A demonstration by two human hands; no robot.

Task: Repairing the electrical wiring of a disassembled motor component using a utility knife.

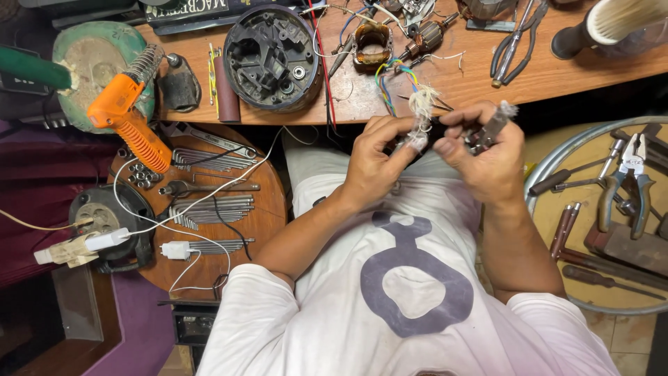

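From the left, I see the orange plastic heat gun (pixel 129 120) lying idle on the round wooden stool top (pixel 268 223). My left hand (pixel 372 161) pinches the frayed white sleeving on the bundle of coloured wires (pixel 419 115) — fingers clamped together on it. My right hand (pixel 487 157) grips a small dark metal part (pixel 487 132), fingers closed around it, in front of my chest. I judge this a wire-dressing step; next calls for steady tension.

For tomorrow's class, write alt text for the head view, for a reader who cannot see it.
Both hands, left hand and right hand, hold a small dark part with frayed white wires above the person's lap. Ahead, a cluttered wooden workbench bears a black motor housing; an orange heat gun lies left.
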